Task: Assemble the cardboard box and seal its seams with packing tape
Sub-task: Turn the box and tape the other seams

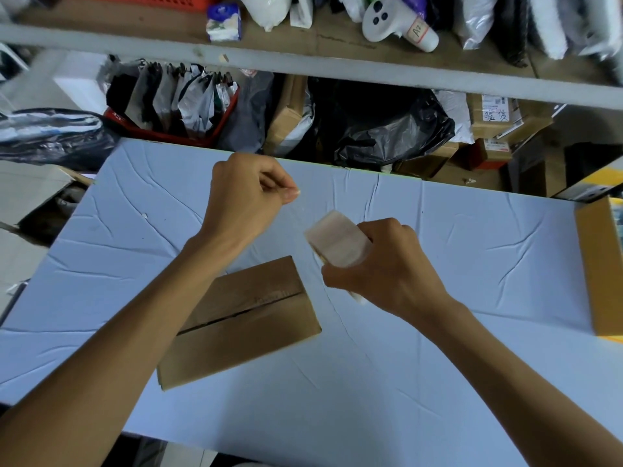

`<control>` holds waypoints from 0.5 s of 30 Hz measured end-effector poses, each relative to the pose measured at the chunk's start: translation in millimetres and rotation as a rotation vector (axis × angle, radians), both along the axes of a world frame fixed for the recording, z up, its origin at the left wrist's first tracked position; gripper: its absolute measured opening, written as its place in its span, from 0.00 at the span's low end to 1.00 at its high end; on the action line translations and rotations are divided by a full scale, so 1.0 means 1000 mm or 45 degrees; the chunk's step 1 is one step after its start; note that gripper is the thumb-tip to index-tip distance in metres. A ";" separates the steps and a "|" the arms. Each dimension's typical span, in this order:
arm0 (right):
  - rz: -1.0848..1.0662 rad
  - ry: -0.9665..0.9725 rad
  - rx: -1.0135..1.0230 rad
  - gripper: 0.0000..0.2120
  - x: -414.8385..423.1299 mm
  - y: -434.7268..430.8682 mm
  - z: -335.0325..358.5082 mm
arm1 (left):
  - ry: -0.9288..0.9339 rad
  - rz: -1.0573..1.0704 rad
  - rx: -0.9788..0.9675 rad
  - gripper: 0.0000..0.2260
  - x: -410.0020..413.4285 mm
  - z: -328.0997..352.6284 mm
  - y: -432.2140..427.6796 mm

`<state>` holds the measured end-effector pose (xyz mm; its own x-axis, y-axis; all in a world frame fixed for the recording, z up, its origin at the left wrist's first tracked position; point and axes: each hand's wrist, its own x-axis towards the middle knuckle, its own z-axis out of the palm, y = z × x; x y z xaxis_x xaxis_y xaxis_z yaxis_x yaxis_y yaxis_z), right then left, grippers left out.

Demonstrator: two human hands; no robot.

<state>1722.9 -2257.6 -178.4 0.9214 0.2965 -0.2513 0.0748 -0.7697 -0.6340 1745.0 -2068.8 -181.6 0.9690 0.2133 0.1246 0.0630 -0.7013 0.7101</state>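
Note:
A brown cardboard box [256,318] lies on the pale blue table [438,365] with its two top flaps folded shut and a dark open seam running between them. My left forearm crosses over its left end. My right hand [387,267] grips a roll of clear packing tape [337,244], held in the air just right of the box. My left hand [249,197] is raised above the box with thumb and forefinger pinched together, apparently on the tape's free end, though the clear strip is too faint to make out.
Another cardboard box [600,264] stands at the table's right edge. Behind the table are a red basket of bagged goods [175,129], black plastic bags [387,129] and stacked cartons [499,119]. A shelf [303,59] above carries a white controller [394,21] and packages.

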 end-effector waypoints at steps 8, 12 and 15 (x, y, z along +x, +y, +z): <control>0.002 0.059 -0.178 0.30 0.001 -0.001 -0.008 | -0.011 -0.040 0.057 0.02 0.002 0.007 0.000; -0.016 0.175 -0.294 0.30 0.007 0.002 -0.011 | -0.058 0.004 0.049 0.04 0.000 0.015 0.006; -0.021 0.342 -0.272 0.31 0.010 0.002 -0.011 | -0.049 -0.044 0.059 0.04 -0.002 0.019 0.008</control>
